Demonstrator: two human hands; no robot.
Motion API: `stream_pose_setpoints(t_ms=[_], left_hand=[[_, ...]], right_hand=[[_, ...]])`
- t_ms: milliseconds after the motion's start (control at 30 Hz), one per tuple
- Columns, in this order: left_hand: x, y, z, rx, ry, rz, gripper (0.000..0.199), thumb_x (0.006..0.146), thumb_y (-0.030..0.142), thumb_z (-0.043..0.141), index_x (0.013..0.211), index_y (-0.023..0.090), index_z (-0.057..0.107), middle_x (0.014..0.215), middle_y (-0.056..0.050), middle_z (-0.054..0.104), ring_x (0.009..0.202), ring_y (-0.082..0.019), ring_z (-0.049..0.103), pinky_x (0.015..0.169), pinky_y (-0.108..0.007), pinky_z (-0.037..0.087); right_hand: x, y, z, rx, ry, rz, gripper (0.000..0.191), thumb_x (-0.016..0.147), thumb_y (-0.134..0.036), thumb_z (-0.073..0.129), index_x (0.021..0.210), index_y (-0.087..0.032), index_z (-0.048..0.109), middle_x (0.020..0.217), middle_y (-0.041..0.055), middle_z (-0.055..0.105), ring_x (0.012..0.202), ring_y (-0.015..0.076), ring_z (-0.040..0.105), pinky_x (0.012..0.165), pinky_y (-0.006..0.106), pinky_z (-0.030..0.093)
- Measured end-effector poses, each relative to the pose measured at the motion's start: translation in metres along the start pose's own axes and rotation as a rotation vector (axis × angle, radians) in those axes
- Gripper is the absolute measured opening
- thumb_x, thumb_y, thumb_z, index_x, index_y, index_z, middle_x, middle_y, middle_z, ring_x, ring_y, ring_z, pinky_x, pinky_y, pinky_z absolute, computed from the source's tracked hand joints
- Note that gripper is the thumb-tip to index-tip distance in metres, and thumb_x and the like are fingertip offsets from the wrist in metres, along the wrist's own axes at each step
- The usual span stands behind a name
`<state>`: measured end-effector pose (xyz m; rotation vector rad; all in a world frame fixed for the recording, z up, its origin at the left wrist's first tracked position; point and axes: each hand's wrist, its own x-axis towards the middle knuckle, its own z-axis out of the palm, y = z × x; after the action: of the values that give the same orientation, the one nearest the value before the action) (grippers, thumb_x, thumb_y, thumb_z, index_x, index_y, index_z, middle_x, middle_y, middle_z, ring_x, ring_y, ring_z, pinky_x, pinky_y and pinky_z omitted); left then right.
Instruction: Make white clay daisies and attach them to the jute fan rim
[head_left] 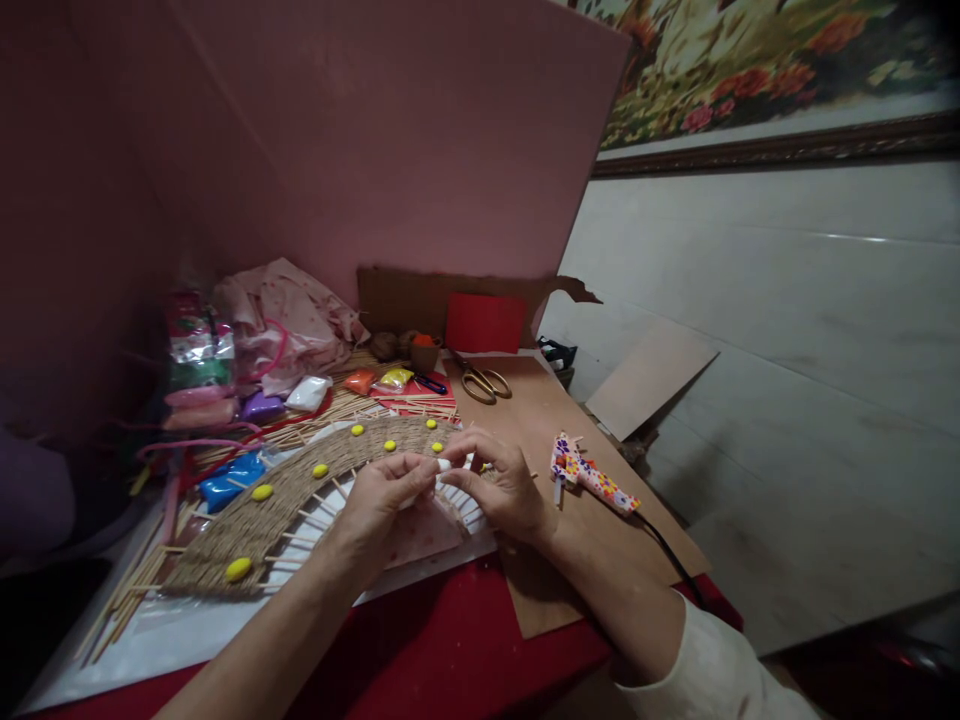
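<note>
My left hand (394, 492) and my right hand (504, 487) meet over the lower right part of a fan-shaped piece of woven twine (292, 500). Both hands have their fingers pinched on a small lump of white material (444, 465), partly hidden by the fingertips. Several yellow discs (262, 492) dot the twine band, and thin wooden sticks stick out from its inner and outer edges. Pale pink fabric (424, 535) lies beneath my hands, inside the curve.
A patterned glue gun (592, 478) with a black cord lies on brown board (540, 400) at the right. Gold-handled scissors (486, 385) rest behind. Packets of coloured clay (232, 482), a white packet (308, 393) and crumpled pink cloth (289, 310) crowd the left. A red card (486, 323) leans at the back.
</note>
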<state>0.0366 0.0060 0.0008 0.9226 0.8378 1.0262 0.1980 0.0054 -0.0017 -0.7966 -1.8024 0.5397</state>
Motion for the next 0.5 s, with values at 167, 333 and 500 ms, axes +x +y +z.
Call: stream_pose_setpoints(t_ms=[167,333,500], left_hand=[[0.0009,0.0005,-0.0013,0.002,-0.030,-0.005,0.032,0.065,0.041,0.076,0.058,0.013,0.061,0.053,0.002,0.051,0.048,-0.007,0.038,0.048,-0.020,0.028],[0.0011,-0.0002,-0.0033,-0.020,-0.023,-0.015,0.029,0.063,0.036,0.079,0.059,0.014,0.061,0.052,0.003,0.050,0.048,-0.007,0.039,0.048,-0.020,0.028],[0.0001,0.0010,-0.0008,0.001,-0.018,-0.010,0.032,0.062,0.038,0.079,0.055,0.014,0.060,0.050,0.002,0.049,0.046,-0.007,0.038,0.046,-0.020,0.027]], right_hand=[[-0.0005,0.0030,-0.0001,0.004,0.002,-0.016,0.008,0.082,-0.024,0.064,0.088,-0.018,0.064,0.085,0.0037,0.061,0.077,0.0137,0.058,0.061,0.024,0.047],[-0.0004,0.0034,0.0005,-0.009,-0.003,-0.032,0.008,0.082,-0.023,0.064,0.088,-0.018,0.064,0.083,0.0036,0.061,0.074,0.0132,0.057,0.060,0.024,0.047],[-0.0007,0.0028,0.0006,-0.029,0.013,-0.030,0.008,0.083,-0.026,0.063,0.087,-0.019,0.064,0.084,0.0038,0.062,0.075,0.0138,0.058,0.061,0.025,0.048]])
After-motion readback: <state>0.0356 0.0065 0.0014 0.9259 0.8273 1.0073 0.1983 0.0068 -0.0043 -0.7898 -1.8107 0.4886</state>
